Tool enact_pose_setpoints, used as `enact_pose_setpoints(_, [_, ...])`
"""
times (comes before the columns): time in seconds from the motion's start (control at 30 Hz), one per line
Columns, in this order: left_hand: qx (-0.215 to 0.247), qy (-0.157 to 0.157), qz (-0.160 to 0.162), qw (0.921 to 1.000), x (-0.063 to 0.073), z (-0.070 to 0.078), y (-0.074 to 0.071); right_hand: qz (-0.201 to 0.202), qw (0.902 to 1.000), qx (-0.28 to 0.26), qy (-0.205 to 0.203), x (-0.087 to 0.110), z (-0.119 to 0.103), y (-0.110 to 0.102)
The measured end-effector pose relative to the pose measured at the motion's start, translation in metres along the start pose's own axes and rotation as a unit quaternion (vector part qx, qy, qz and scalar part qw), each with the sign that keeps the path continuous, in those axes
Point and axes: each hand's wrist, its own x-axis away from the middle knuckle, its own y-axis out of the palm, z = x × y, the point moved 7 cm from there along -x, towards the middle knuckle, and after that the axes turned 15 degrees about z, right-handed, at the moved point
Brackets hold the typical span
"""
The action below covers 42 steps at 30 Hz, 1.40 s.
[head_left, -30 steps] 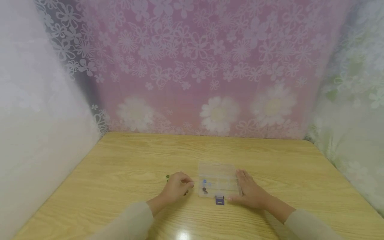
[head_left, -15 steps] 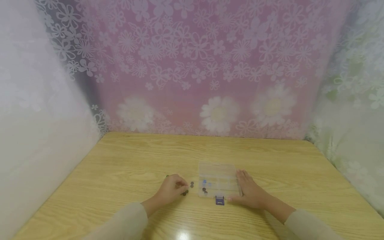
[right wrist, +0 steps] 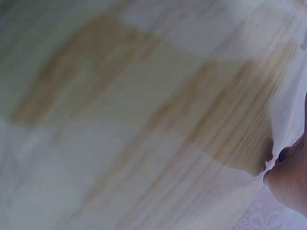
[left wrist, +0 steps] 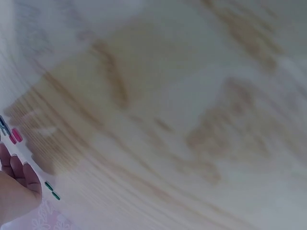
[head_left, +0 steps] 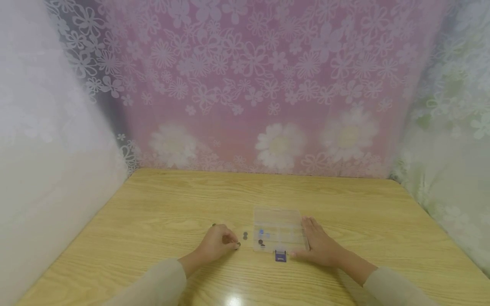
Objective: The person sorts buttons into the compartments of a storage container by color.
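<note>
A clear plastic compartment box (head_left: 285, 245) lies on the table, with a dark blue latch (head_left: 280, 256) at its front edge. Inside, blue pieces (head_left: 261, 232) and dark discs (head_left: 260, 242) sit on the left. My left hand (head_left: 215, 245) is left of the box, its thumb and forefinger pinching at a small dark disc (head_left: 238, 244). Two more discs (head_left: 245, 235) lie between that hand and the box. In the left wrist view, pink discs (left wrist: 17, 135) and green discs (left wrist: 52, 190) appear near the fingers. My right hand (head_left: 323, 246) rests along the box's right side, fingers extended, thumb at the front edge.
The wooden table (head_left: 172, 199) runs back to a pink flowered curtain (head_left: 245, 85). Pale hangings stand on both sides. Part of another disc (head_left: 214, 225) shows behind the left hand.
My left hand has drawn back from beside the box, leaving two discs on the table there, and moved to the nearer discs. The right hand and box have stayed still.
</note>
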Motion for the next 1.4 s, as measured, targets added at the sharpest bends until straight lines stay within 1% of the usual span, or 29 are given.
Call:
enact_pose_setpoints(0.23, [0.001,0.005,-0.012,0.9999,0.0025,-0.0016,0.0006,-0.001,1.0000,-0.005,0.003,-0.0001,0.0010,0.0008])
enact_pose_setpoints(0.5, [-0.015,0.006,-0.019,0.9997,0.0038,-0.0022,0.0000,-0.001,1.0000,-0.003,0.003,-0.0004,0.0021,0.0015])
enact_pose_setpoints(0.63, [-0.024,0.019,-0.021,0.9993,0.0040,-0.0009,0.0005,-0.001,1.0000,-0.003,0.006,-0.0004,0.0025,0.0014])
enact_pose_setpoints(0.77, [-0.022,0.031,-0.021,0.9990,0.0043,0.0016,0.0010,-0.002,1.0000,-0.004,0.007,-0.0003,0.0035,0.0022])
enact_pose_setpoints(0.87, [-0.014,0.025,-0.021,0.9994,0.0043,0.0019,0.0010,-0.002,1.0000,-0.001,0.007,-0.0004,0.0044,0.0029])
enact_pose_setpoints(1.03, [-0.007,0.000,-0.016,0.9998,0.0032,-0.0010,0.0001,0.000,1.0000,0.000,0.005,-0.0007,0.0042,0.0027])
enact_pose_setpoints(1.13, [0.000,-0.006,-0.014,0.9999,0.0029,-0.0009,-0.0004,0.001,1.0000,-0.002,0.002,-0.0010,0.0033,0.0017])
enact_pose_setpoints(1.23, [0.007,-0.004,-0.014,0.9999,0.0024,0.0001,-0.0007,0.003,1.0000,0.000,0.000,-0.0013,0.0026,0.0007])
enact_pose_setpoints(1.4, [0.006,0.008,-0.011,0.9999,0.0003,-0.0002,0.0009,0.002,1.0000,-0.001,0.001,-0.0016,0.0024,0.0004])
